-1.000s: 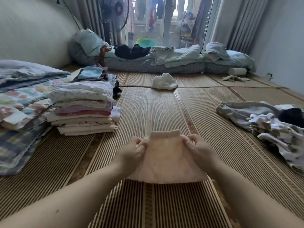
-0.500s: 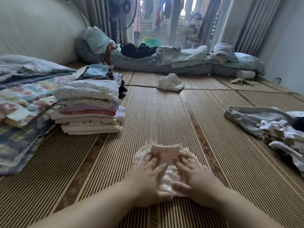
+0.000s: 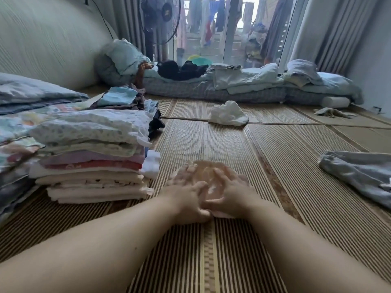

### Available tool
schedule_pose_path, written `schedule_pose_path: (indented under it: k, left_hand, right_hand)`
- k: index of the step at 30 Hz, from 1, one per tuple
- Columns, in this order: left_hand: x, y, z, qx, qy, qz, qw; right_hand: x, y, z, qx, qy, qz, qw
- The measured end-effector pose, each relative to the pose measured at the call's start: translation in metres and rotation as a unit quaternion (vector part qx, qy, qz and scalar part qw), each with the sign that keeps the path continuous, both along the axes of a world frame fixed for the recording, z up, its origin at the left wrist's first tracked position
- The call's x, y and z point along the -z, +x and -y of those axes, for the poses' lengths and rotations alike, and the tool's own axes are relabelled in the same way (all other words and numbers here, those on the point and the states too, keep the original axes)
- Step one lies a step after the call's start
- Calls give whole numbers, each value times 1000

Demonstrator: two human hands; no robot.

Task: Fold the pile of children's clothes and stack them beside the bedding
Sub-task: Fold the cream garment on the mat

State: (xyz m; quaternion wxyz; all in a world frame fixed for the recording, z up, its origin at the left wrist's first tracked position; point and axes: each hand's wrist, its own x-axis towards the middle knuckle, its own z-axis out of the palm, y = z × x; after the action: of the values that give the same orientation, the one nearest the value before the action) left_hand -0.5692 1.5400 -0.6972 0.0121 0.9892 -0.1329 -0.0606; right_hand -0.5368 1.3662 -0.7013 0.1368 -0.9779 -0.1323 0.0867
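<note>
Left hand (image 3: 186, 197) and right hand (image 3: 229, 194) press a pale pink garment (image 3: 203, 169) flat, fingers spread. Folded stack (image 3: 93, 166) lies left of them.

soft daylight from the far window (image 3: 232, 28); motion-blurred fingers (image 3: 190, 172), wide-angle edge distortion

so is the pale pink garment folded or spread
Folded small: pale pink garment lies compact under left hand and right hand; blur hides creases.

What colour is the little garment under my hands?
Pale peach-pink garment, though motion-blurred; it shows in the head view.
</note>
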Motion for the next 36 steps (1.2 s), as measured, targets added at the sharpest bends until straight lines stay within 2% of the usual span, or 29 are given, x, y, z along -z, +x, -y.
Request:
schedule_pose_path:
  k: [4,8,13,16,19,24,26,31,36]
  left_hand:
    - [1,58,-1,21,2,-20,1000]
    - [-5,97,0,-48,-17,-86,995]
    - [-12,97,0,-24,-2,-50,998]
    - [-20,70,8,-5,-8,19,1000]
    - [-31,23,27,-4,-91,59,994]
    - [-49,-71,79,73,-146,113,980]
    - [-51,-108,107,91,-161,110,977]
    - [-52,-175,179,156,-158,97,970]
    - [-54,-198,245,211,-111,102,966]
  right_hand:
    - [8,53,-5,-8,9,-1,1000]
    - [7,87,-10,-12,-23,-18,1000]
    - [-6,89,-10,-29,-1,17,999]
    - [-18,58,-1,-36,25,60,997]
    - [-34,3,22,-29,69,94,993]
    - [-60,-105,87,4,30,126,992]
    - [-71,-148,117,18,15,131,991]
    - [-91,-232,192,90,15,145,985]
    - [-86,-269,266,172,14,158,972]
